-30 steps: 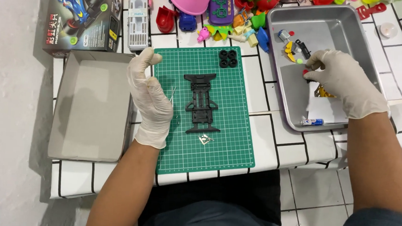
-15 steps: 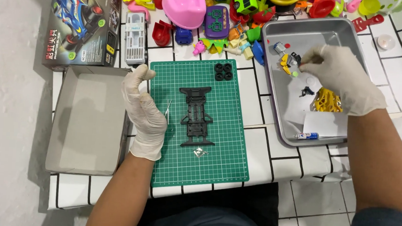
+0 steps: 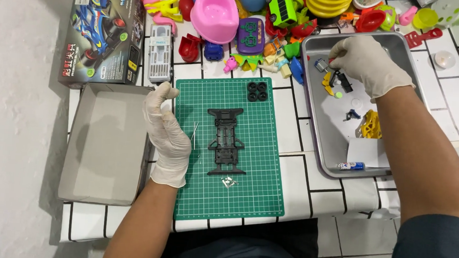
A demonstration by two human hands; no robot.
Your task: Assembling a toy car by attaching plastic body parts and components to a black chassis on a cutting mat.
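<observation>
Grey cardboard box tray (image 3: 106,143) sits leftmost, open. Gloved left hand (image 3: 166,136), loosely curled and holding nothing, rests on the green cutting mat (image 3: 257,189), beside the black plastic chassis (image 3: 227,140). Gloved right hand (image 3: 369,63) reaches into the metal tray (image 3: 319,145), fingertips pinched among small parts; grip contents unclear.

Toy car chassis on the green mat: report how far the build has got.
Done: the black chassis lies bare on the green cutting mat, with four black tyres set out above it.
In hand: the right hand picks among small parts in the metal tray; the left hand rests on the mat's edge.
Left: nothing is fitted to the chassis; the yellow part lies loose in the tray.
</observation>
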